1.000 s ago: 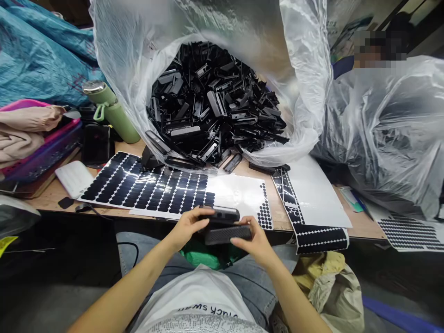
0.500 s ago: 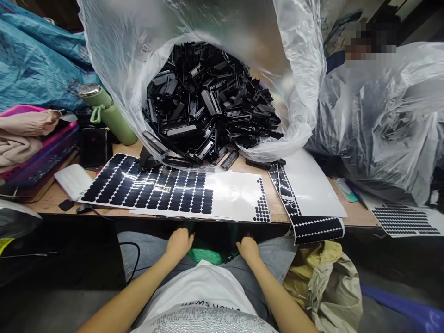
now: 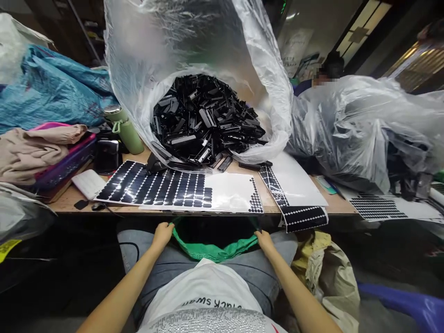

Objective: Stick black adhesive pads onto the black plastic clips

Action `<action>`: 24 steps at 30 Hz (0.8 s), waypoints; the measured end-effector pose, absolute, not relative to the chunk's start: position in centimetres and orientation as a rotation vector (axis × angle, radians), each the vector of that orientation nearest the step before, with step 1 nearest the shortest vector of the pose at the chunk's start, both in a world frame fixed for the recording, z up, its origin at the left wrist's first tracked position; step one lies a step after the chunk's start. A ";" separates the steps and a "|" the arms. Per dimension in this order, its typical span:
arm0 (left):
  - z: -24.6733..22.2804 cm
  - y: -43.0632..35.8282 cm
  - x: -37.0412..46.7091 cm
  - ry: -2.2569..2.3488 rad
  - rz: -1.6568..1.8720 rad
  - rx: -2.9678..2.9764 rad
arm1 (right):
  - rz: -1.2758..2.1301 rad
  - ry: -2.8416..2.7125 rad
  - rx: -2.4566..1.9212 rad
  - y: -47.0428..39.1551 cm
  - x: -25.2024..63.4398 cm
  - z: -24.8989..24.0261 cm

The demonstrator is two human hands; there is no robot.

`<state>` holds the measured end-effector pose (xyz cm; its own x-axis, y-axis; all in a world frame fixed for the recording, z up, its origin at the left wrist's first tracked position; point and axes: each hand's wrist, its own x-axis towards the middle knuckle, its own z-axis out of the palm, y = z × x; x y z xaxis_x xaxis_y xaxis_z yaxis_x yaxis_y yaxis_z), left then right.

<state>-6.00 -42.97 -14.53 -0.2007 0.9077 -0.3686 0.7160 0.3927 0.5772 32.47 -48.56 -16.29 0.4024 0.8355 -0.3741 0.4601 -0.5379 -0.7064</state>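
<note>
A green bag (image 3: 213, 252) spreads across my lap under the table edge, its mouth stretched wide and dark inside. At its left corner, my left hand (image 3: 163, 235) is closed on the rim. My right hand (image 3: 264, 241) grips the rim at the opposite corner. Above on the table, a big clear plastic bag (image 3: 277, 92) lies with its mouth facing me, full of small black plastic parts (image 3: 204, 125). In front of it is a sheet of black stickers (image 3: 156, 187), partly peeled to bare white backing.
Another sticker strip (image 3: 305, 218) hangs over the table edge at right, by a white sheet (image 3: 301, 185). A green flask (image 3: 130, 134), a basket with cloth (image 3: 65, 162) and a white box (image 3: 88, 183) stand left. More plastic bags (image 3: 347, 134) lie right, with a person behind.
My hands have moved apart, pulling the green bag's mouth wide and raising its rim. The head view has tilted up slightly, showing more of the room behind.
</note>
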 end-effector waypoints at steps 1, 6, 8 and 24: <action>-13.9 -43.6 -6.3 1.955 0.444 1.393 | 1.001 -1.094 -2.112 -49.2 32.5 -16.0; -10.2 -48.2 -6.9 1.754 0.723 1.446 | 1.007 -1.117 -1.854 -52.7 30.7 -13.1; -8.4 -49.6 -7.3 1.695 0.832 1.418 | 0.987 -1.122 -1.777 -53.5 30.6 -11.5; -6.6 -49.2 -8.2 2.174 0.470 2.120 | 0.335 -1.451 -2.007 -54.7 31.5 -8.0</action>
